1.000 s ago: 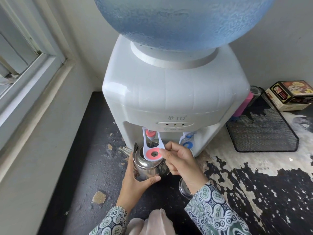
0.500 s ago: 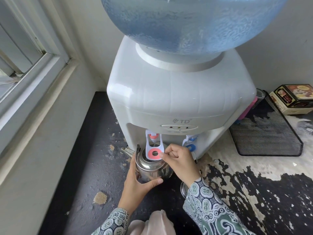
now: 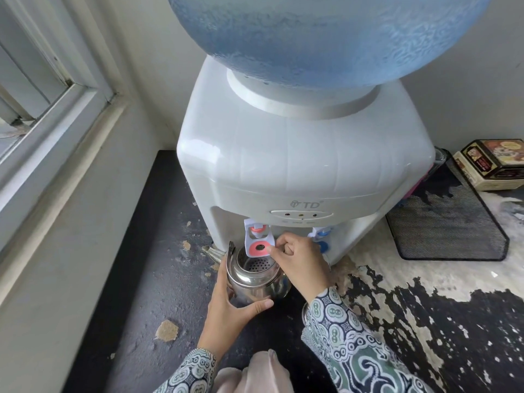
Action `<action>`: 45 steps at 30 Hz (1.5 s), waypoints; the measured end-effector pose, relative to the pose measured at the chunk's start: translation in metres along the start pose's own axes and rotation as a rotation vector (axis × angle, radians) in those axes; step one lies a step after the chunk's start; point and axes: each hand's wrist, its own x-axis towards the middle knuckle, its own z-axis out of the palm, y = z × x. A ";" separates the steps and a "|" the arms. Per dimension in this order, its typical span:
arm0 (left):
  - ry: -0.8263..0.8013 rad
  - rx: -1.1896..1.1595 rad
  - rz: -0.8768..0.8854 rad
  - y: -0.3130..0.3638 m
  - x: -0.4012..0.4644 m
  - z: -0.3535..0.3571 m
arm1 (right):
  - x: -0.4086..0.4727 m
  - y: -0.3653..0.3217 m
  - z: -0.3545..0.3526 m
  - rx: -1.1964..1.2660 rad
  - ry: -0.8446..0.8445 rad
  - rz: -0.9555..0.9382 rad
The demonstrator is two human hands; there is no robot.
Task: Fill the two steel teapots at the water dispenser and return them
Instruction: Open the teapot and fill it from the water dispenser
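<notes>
The steel teapot (image 3: 255, 282) sits under the red tap lever (image 3: 258, 246) of the white water dispenser (image 3: 297, 171), cupped from the near side by the left hand (image 3: 229, 316), thumb wrapped across its polished, rounded belly. The right hand (image 3: 300, 265) pinches the lever's edge with curled fingers. Inside the open pot a perforated strainer shows; whether water flows is unclear. The dispenser front reads "TD". It stands on a peeling black countertop (image 3: 425, 321).

Green-white batik-patterned sleeves (image 3: 348, 344), perhaps cotton
</notes>
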 end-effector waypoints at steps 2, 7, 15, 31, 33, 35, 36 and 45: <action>-0.002 -0.004 -0.003 -0.001 0.000 0.001 | -0.003 -0.004 -0.001 -0.086 0.017 0.003; -0.023 0.006 -0.006 -0.006 0.002 0.001 | -0.017 -0.004 -0.003 -0.224 -0.026 0.010; -0.046 0.152 0.055 -0.021 0.001 0.001 | -0.037 0.010 0.001 -0.259 -0.209 0.165; -0.001 0.313 0.145 -0.045 -0.043 -0.006 | -0.084 0.026 0.020 -0.181 -0.214 0.123; 0.017 0.374 0.138 -0.048 -0.050 -0.008 | -0.089 0.031 0.027 -0.151 -0.249 0.123; 0.025 0.448 0.135 -0.052 -0.056 -0.009 | -0.094 0.034 0.030 -0.116 -0.264 0.136; 0.028 0.471 0.124 -0.055 -0.058 -0.010 | -0.096 0.036 0.033 -0.104 -0.263 0.138; 0.051 0.502 0.069 -0.063 -0.065 -0.010 | -0.100 0.070 0.017 -0.113 -0.085 0.084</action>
